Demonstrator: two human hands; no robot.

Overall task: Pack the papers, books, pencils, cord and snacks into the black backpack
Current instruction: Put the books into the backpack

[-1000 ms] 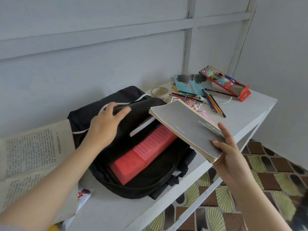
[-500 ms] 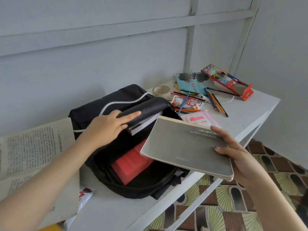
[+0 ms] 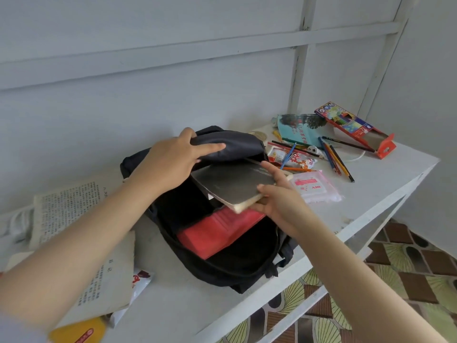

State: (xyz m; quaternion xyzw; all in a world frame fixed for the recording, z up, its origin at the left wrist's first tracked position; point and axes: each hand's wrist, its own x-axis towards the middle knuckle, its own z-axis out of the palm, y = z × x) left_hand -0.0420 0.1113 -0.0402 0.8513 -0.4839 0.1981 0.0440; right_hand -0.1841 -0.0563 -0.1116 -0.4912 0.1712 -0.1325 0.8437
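Note:
The black backpack (image 3: 237, 271) lies open on the white table (image 3: 385, 179). My left hand (image 3: 170, 162) holds its upper flap (image 3: 237, 147) lifted. My right hand (image 3: 279, 201) grips a grey book (image 3: 232, 184) by its near corner; the book's far end sits inside the opening, above a red book (image 3: 217, 231) in the bag. Loose colored pencils (image 3: 333, 157), snack packets (image 3: 291, 157), a pink packet (image 3: 314, 186) and a teal book (image 3: 301, 127) lie at the right. Printed papers (image 3: 69, 211) lie at the left.
An open red pencil box (image 3: 356, 127) lies at the far right corner, with a white cord (image 3: 356, 157) near it. A roll of tape (image 3: 259, 134) sits behind the bag. A yellow packet (image 3: 81, 330) and a white-red packet (image 3: 141, 280) lie at the near left. The table edge drops to a patterned floor.
My right hand has moved the grey book left and into the bag's opening. My left hand has lifted the flap higher.

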